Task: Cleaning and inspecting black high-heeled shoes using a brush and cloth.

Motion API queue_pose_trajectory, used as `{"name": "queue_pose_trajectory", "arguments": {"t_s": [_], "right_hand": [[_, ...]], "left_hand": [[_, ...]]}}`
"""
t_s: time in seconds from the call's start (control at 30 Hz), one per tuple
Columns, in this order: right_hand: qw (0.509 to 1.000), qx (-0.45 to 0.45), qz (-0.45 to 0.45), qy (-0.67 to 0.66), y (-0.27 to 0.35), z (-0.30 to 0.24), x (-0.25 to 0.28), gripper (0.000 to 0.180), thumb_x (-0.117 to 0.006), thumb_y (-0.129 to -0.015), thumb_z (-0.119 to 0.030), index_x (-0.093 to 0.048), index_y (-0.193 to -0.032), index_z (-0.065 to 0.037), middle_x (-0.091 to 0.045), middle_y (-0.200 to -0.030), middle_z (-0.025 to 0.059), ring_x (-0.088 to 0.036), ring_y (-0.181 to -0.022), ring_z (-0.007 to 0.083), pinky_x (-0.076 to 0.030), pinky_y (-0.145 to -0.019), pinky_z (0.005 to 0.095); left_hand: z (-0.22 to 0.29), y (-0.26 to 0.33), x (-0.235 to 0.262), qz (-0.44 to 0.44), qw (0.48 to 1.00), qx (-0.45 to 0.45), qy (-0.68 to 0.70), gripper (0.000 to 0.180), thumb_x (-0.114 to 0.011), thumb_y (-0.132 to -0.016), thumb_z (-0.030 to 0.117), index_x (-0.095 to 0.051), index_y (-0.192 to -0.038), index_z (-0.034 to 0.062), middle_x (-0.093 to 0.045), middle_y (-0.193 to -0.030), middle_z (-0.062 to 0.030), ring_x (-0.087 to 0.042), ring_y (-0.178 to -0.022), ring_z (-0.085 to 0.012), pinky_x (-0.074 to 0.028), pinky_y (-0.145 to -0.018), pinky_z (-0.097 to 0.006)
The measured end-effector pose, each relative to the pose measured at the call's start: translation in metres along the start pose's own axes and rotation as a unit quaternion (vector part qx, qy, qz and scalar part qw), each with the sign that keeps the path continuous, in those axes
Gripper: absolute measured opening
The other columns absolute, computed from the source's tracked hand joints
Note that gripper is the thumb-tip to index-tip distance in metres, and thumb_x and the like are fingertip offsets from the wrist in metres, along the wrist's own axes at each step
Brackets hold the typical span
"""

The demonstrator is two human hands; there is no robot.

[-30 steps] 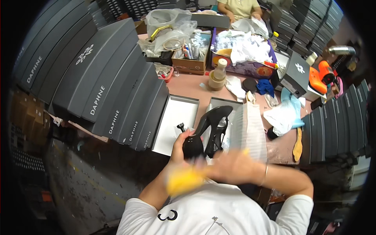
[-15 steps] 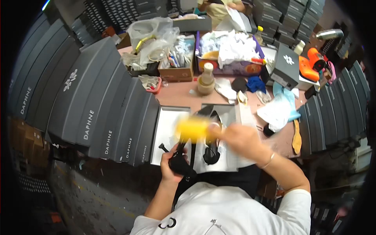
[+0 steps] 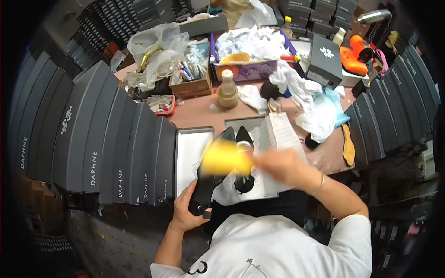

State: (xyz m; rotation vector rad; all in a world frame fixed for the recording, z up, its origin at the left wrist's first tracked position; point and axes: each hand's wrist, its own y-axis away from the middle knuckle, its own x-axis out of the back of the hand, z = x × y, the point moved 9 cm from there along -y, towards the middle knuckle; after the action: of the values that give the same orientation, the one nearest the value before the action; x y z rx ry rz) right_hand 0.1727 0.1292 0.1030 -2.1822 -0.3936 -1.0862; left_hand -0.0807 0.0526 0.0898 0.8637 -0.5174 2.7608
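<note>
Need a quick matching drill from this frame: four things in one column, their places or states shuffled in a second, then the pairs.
1. black pointed high-heel shoe
2. second black pointed shoe
3. yellow cloth
4. orange tool

A. far right of the table
B. lying in the open white box
C. blurred, in the right hand
D. gripped at the heel end by the left hand

Pairs: 1-D, 2-B, 3-C, 4-A

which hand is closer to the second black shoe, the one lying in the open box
Right. The right hand with the yellow cloth is just beside the boxed shoe; the left hand grips the other black shoe, lower left.
</note>
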Motion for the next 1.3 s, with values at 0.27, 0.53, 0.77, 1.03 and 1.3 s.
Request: {"name": "queue_pose_trajectory", "arguments": {"t_s": [0.27,0.53,0.77,1.03,1.3], "right_hand": [[0.994,-0.105,-0.010,-0.032,0.005,-0.003,-0.007,0.039,-0.056,-0.094,-0.020,-0.054,-0.133,-0.016,-0.063,-0.074,0.0129,-0.064,-0.065,0.0284,-0.050,-0.056,0.0360],[0.964,-0.252,0.073,0.044,0.043,0.117,-0.018,0.044,-0.063,-0.087,-0.018,-0.054,-0.130,-0.012,-0.065,-0.097,0.0201,-0.063,-0.088,0.0374,-0.049,-0.076,0.0456],[0.912,-0.354,-0.179,0.105,0.097,0.222,0.004,0.109,-0.084,-0.064,-0.018,-0.019,-0.151,-0.029,-0.049,-0.129,0.0282,-0.062,-0.099,0.0411,-0.053,-0.080,0.0467],[0.966,-0.213,0.143,0.024,0.036,0.213,0.059,0.024,-0.065,-0.078,-0.006,-0.062,-0.101,0.000,-0.062,-0.089,0.0124,-0.065,-0.079,0.0278,-0.052,-0.066,0.0387],[0.942,-0.141,0.041,-0.300,-0.062,0.079,-0.014,0.030,-0.062,-0.088,-0.005,-0.059,-0.117,0.001,-0.065,-0.103,0.0090,-0.064,-0.090,0.0155,-0.052,-0.080,0.0298]], "left_hand": [[-0.008,0.011,-0.013,-0.040,0.998,-0.021,-0.040,0.082,-0.080,-0.062,0.021,-0.048,-0.132,-0.0068,-0.063,-0.111,-0.0250,-0.065,-0.101,-0.0372,-0.051,-0.089,-0.040],[-0.082,-0.020,-0.010,0.117,0.978,0.133,0.108,0.073,-0.068,-0.073,0.002,-0.039,-0.140,-0.0078,-0.060,-0.121,-0.0188,-0.060,-0.107,-0.0227,-0.045,-0.095,-0.032],[-0.165,-0.008,-0.035,0.095,0.970,0.198,-0.099,0.081,-0.072,-0.067,0.014,-0.041,-0.139,-0.0048,-0.061,-0.114,-0.0285,-0.062,-0.104,-0.0399,-0.049,-0.089,-0.040],[-0.102,-0.031,-0.020,-0.039,0.965,0.173,-0.193,0.106,-0.082,-0.070,0.043,-0.025,-0.149,0.0017,-0.031,-0.148,-0.0257,-0.032,-0.136,-0.0403,-0.036,-0.105,-0.052],[-0.049,-0.195,-0.117,-0.006,0.811,0.167,0.560,0.033,-0.058,-0.097,0.021,-0.056,-0.122,-0.0001,-0.065,-0.112,-0.0075,-0.065,-0.097,-0.0177,-0.054,-0.088,-0.033]]}}
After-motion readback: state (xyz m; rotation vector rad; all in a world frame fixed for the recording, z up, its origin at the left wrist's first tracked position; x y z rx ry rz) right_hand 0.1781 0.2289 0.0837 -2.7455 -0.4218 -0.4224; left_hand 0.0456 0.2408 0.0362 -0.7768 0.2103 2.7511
